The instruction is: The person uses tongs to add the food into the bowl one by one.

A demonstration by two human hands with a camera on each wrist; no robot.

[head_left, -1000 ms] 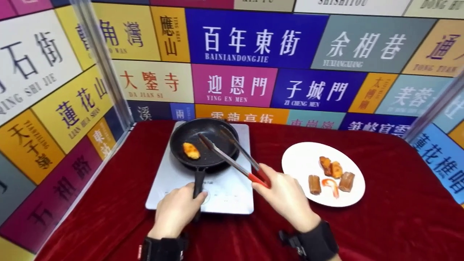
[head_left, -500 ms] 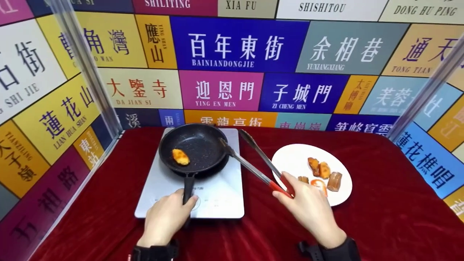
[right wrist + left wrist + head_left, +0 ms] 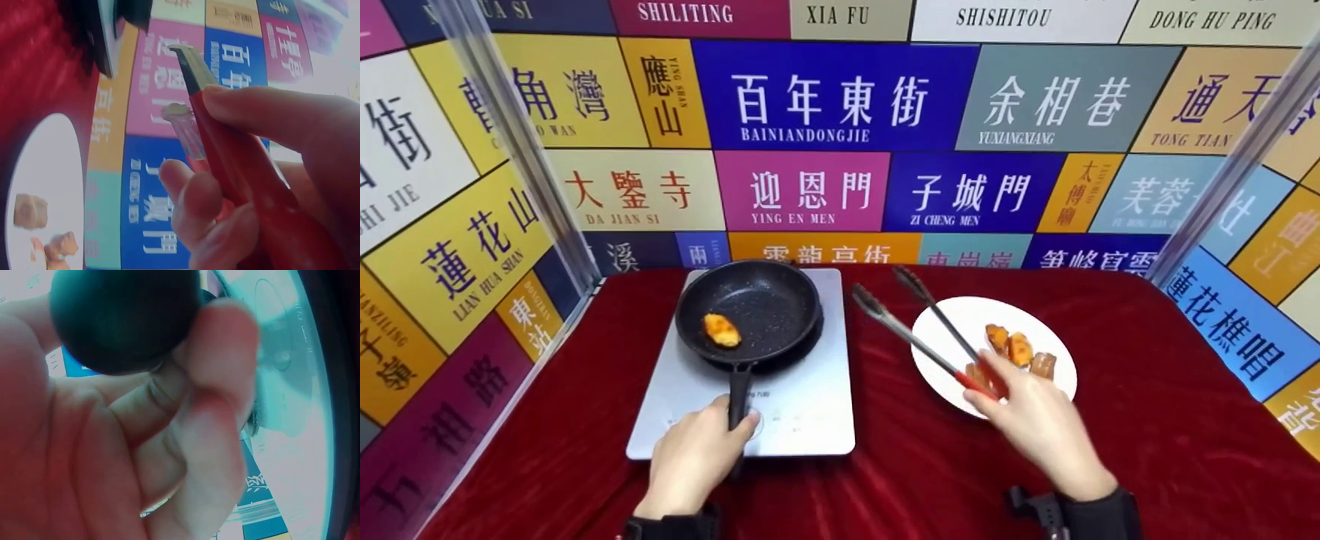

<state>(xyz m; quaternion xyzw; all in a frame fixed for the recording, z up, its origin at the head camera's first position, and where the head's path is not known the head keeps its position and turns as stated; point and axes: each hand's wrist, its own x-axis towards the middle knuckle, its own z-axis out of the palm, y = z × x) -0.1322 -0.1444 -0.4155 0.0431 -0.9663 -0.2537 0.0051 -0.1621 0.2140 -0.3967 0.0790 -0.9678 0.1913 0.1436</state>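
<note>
My left hand [image 3: 697,450] grips the black handle of a frying pan [image 3: 757,300]. The left wrist view shows my fingers curled round the dark handle end [image 3: 124,320]. One browned chicken wing piece [image 3: 721,330] lies in the left part of the pan. My right hand [image 3: 1042,420] holds red-handled metal tongs [image 3: 921,343], their arms spread apart with nothing between the tips. The tongs reach across a white plate [image 3: 975,311], tips beyond its left rim. On the plate are two browned pieces [image 3: 1018,349] and a sausage piece [image 3: 1042,365]; more food is partly hidden by hand and tongs.
Under the pan is a silver induction cooktop [image 3: 825,420]. A dark red cloth [image 3: 877,465] covers the table. Panels with printed characters [image 3: 832,97] rise behind it and on both sides.
My right hand has carried the tongs rightward, from inside the pan to over the plate. My left hand keeps its grip on the handle. The head view has shifted slightly.
</note>
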